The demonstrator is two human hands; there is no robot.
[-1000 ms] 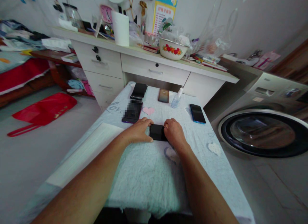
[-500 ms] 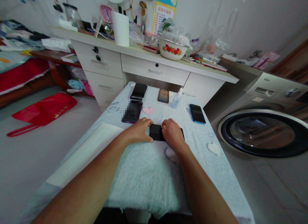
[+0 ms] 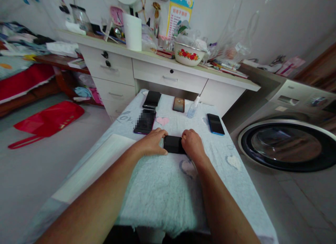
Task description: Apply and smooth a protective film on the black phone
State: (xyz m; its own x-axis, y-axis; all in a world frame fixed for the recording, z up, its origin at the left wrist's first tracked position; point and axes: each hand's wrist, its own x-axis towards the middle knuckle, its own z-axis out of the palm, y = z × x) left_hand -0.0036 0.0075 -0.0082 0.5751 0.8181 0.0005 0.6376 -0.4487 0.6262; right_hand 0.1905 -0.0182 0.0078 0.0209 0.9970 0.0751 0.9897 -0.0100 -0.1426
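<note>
A black smartphone (image 3: 173,144) lies flat and crosswise on the cloth-covered table. My left hand (image 3: 152,143) grips its left end, thumb on the near edge and fingers on the far edge. Over the right part of the screen rests my right hand (image 3: 193,143), its fingers curled closed; whatever they hold is hidden. Beyond my left hand lies a dark phone (image 3: 146,122), partly blurred out, with another black phone (image 3: 152,99) behind it. A small brownish phone (image 3: 179,105) and a clear spray bottle (image 3: 193,108) are farther back. Off to the right is a blue-edged phone (image 3: 215,124).
A long whitish strip (image 3: 97,167) lies along the table's left side. Behind the table stands a white desk (image 3: 168,76) carrying a flowered bowl (image 3: 189,54) and a paper roll (image 3: 132,32). A washing machine (image 3: 291,107) is at right, a red bag (image 3: 49,119) on the floor at left.
My right hand has slid to the right along the phone, uncovering more of the middle of its screen. My left hand keeps its hold on the left end.
</note>
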